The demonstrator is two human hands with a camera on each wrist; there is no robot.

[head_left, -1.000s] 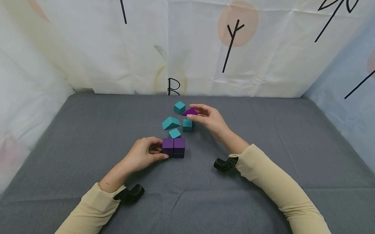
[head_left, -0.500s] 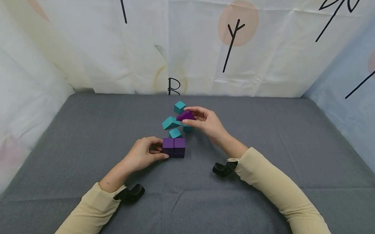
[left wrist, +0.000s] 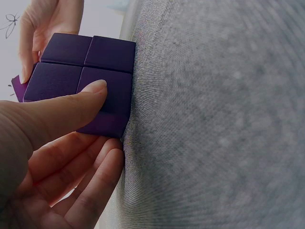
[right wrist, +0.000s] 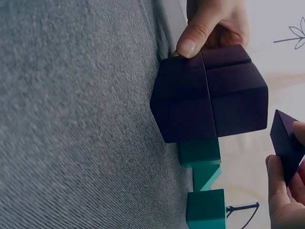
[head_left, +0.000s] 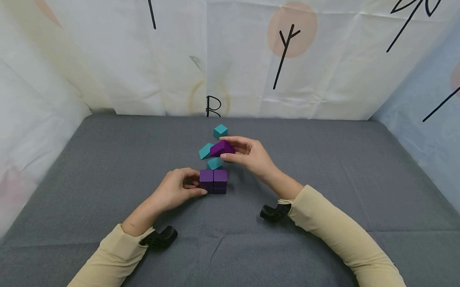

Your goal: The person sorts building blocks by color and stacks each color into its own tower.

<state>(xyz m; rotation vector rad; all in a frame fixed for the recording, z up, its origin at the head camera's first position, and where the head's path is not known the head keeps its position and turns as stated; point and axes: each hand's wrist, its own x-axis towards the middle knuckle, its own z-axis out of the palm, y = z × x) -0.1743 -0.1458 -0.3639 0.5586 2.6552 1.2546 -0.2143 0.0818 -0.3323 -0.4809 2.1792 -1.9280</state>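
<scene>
In the middle of the table, several purple cubes (head_left: 213, 181) stand as a block two high and two wide. My left hand (head_left: 175, 187) holds this block at its left side, the thumb (left wrist: 90, 98) against the near face and the fingers round the side. Behind and above it, my right hand (head_left: 252, 155) pinches a purple triangular block (head_left: 222, 148) between thumb and fingers, off the table. That block partly covers a teal triangular block (head_left: 205, 151). One teal cube (right wrist: 206, 209) shows in the right wrist view but is hidden by my right hand in the head view.
Just behind the purple cubes lies a teal cube (head_left: 214, 163). Farther back sits another teal cube (head_left: 220, 130). Grey cloth (head_left: 312, 156) covers the table, and a white printed curtain (head_left: 242, 73) hangs along its back edge.
My right hand has carried the purple triangular block towards me and to the left, over the teal pieces, nearer the purple cubes. My left hand and the cubes have stayed still.
</scene>
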